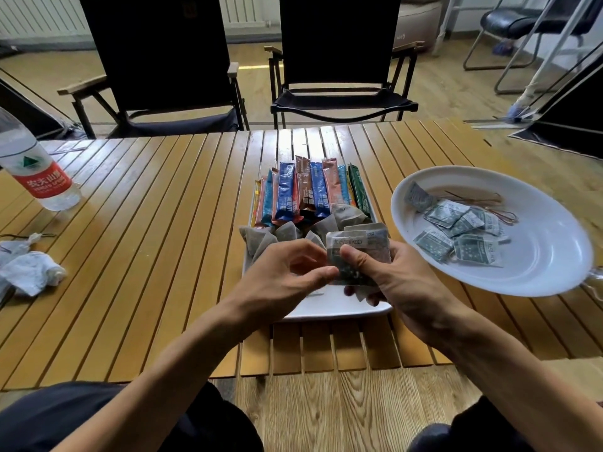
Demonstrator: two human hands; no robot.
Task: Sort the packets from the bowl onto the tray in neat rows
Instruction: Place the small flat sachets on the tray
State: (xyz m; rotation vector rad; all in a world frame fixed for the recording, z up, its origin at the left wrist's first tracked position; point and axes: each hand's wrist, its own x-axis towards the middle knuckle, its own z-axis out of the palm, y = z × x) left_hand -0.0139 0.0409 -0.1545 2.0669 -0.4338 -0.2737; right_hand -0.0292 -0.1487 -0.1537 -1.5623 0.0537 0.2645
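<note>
Partly behind right hand: packets

Glossy white bowl and tray, shiny foil packets, slatted varnished wood table, crumpled paper tissue.

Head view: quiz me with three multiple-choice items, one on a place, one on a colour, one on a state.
1. Where does the white bowl lie from the tray?
A. to its left
B. to its right
C. on top of it

2. What colour is the broad label band on the water bottle?
A. blue
B. red
C. yellow

3. What is the right hand doing?
A. hanging open and empty
B. gripping packets
C. reaching into the bowl

Key:
1 B, the bowl sits off the tray's right side.
2 B, a red band wraps the bottle.
3 B, its thumb presses a small stack of packets above the tray.
</note>
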